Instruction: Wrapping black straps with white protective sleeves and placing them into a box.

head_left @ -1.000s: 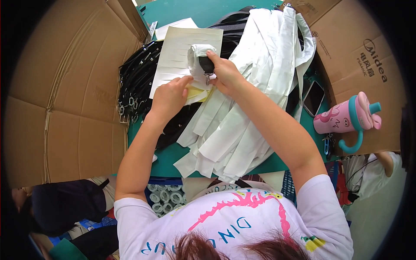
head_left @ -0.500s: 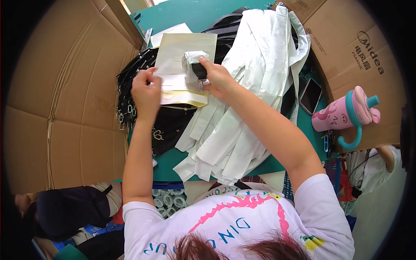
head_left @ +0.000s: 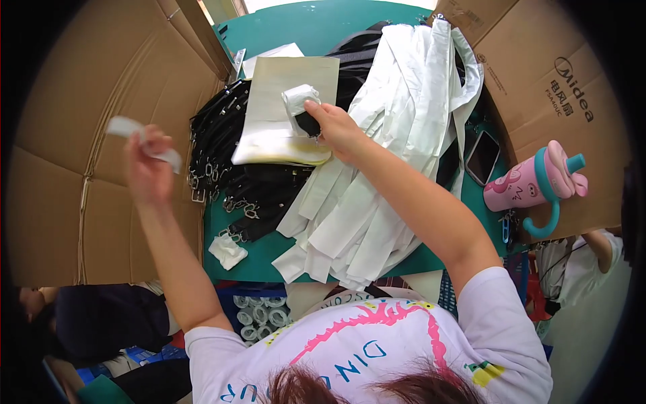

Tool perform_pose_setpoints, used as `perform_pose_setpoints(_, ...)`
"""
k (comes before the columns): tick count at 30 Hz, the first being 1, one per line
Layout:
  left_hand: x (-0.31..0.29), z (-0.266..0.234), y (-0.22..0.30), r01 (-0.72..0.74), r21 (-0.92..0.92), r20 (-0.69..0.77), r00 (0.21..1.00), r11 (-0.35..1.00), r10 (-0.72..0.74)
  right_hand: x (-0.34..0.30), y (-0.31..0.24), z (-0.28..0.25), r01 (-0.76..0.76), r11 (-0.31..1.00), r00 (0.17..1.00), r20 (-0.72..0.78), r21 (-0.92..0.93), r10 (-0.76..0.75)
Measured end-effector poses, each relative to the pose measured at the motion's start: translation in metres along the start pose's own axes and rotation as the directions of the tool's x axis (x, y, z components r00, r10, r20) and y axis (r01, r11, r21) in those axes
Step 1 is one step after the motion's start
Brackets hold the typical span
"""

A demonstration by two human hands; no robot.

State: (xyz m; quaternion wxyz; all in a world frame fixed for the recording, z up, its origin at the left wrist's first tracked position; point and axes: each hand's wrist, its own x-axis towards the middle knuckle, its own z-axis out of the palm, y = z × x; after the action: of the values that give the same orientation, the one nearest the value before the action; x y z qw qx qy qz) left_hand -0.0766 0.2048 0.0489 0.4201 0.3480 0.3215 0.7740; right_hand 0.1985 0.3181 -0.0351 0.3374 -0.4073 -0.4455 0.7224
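While the head view has the right hand (head_left: pixel 336 129) pinching the roll (head_left: pixel 300 99) over the sheets (head_left: pixel 293 77), thumb against it, other fingers mostly hidden, the blurred left hand (head_left: pixel 149 167) has fingers closed on a strip (head_left: pixel 124 126). A steady pinch should stop the roll loosening; a light grip should spare the strip creases.

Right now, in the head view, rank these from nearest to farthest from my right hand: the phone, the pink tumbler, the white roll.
From your right hand:
1. White roll: held in that hand.
2. Phone: to its right, on the green table.
3. Pink tumbler: farther right, past the phone.
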Motion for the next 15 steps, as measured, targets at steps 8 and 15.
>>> perform_pose_setpoints(8, -0.103, 0.111, -0.062, -0.090, 0.221, 0.202, 0.978, 0.971, 0.045, -0.105, -0.019, -0.011, 0.418, 0.857, 0.907, 0.184, -0.301, -0.378)
perform_pose_setpoints(15, -0.148, 0.157, -0.128, -0.089, 0.374, 0.192, 0.981, 0.923, 0.017, -0.169, 0.006, -0.067, 0.410, 0.843, 0.910, 0.087, -0.347, -0.406)
